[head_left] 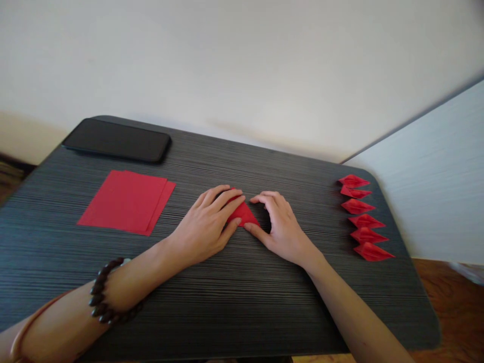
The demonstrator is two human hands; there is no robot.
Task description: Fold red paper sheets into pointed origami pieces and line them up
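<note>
A small folded piece of red paper (pixel 244 214) lies on the dark striped table (pixel 234 302) at its middle. My left hand (pixel 206 224) rests on it from the left, fingers stretched flat over its upper edge. My right hand (pixel 282 224) is at its right side, thumb and forefinger curled and pinching the paper's edges. Much of the paper is hidden under my fingers. A dark bead bracelet (pixel 109 292) circles my left wrist.
A stack of flat red paper sheets (pixel 126 201) lies at the left. A black phone (pixel 117 140) sits face up at the far left corner. Several finished red folded shapes (pixel 363 217) form a column near the right edge. A pale wall stands behind.
</note>
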